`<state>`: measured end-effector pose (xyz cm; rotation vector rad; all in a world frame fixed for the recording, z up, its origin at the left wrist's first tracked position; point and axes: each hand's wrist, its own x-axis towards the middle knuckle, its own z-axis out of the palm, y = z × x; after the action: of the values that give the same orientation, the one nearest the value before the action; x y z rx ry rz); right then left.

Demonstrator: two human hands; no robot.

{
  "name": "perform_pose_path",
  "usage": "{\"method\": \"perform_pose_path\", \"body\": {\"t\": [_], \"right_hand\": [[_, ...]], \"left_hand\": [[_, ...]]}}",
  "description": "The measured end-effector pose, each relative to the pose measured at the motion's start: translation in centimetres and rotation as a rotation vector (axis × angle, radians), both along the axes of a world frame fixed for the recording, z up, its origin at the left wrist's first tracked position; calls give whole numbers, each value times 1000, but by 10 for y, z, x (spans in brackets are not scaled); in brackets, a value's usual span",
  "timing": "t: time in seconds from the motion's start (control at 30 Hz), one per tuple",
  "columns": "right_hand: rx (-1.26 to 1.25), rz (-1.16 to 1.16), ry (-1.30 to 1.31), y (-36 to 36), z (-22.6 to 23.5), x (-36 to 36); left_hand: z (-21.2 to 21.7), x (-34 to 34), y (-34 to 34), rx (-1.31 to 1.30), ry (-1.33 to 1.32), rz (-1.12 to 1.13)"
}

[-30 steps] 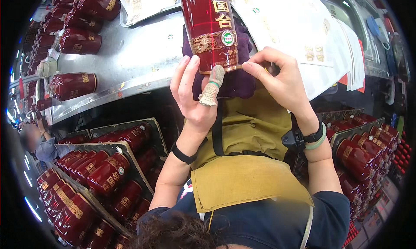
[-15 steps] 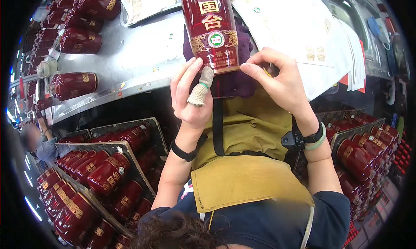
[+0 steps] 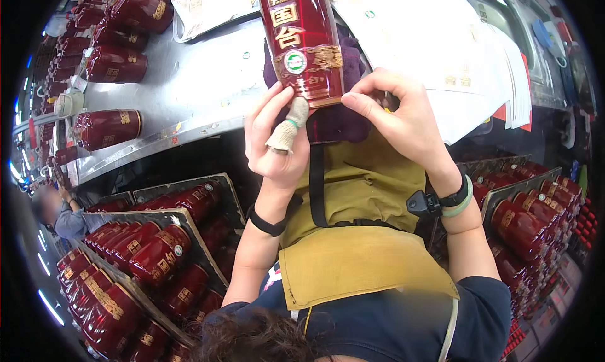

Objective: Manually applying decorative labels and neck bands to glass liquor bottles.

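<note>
A glossy dark red bottle (image 3: 302, 21) with gold lettering and a round green-and-white emblem lies on a folded purple cloth (image 3: 351, 65), its base toward me. At the left side of the base, my left hand (image 3: 276, 125) holds it with bent fingers. A beige cloth finger cover (image 3: 287, 132) with a green band sits on one digit of that hand, its tip against the bottle. My right hand (image 3: 397, 110) grips the base's right corner, thumb tip on the edge and the other fingers curled. The far sides of the right fingertips are hidden.
White printed sheets (image 3: 428, 53) cover the metal table (image 3: 189, 91) at right. A tray (image 3: 208, 9) stands at back left, near several red bottles (image 3: 116, 62). Crates of bottles (image 3: 157, 255) flank me, with more bottles (image 3: 523, 223) at right. Another person (image 3: 66, 217) is at far left.
The bottle has rolled about its length, so its lettering and emblem now face further left. Both hands have shifted slightly left with it.
</note>
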<state>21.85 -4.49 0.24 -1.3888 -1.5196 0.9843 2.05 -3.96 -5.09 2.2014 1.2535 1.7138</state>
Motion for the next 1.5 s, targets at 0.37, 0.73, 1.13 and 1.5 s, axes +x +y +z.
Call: {"method": "perform_pose_path", "body": {"t": [0.37, 0.73, 1.13, 1.5], "right_hand": [[-19, -13, -20, 0, -4, 4], [-15, 2, 2, 0, 0, 1], [1, -8, -11, 1, -2, 2], [-20, -3, 7, 1, 0, 1]], "left_hand": [[7, 6, -8, 44, 86, 134], [-7, 0, -2, -73, -173, 33], [8, 7, -4, 51, 157, 40], [-3, 2, -4, 38, -6, 23]]}}
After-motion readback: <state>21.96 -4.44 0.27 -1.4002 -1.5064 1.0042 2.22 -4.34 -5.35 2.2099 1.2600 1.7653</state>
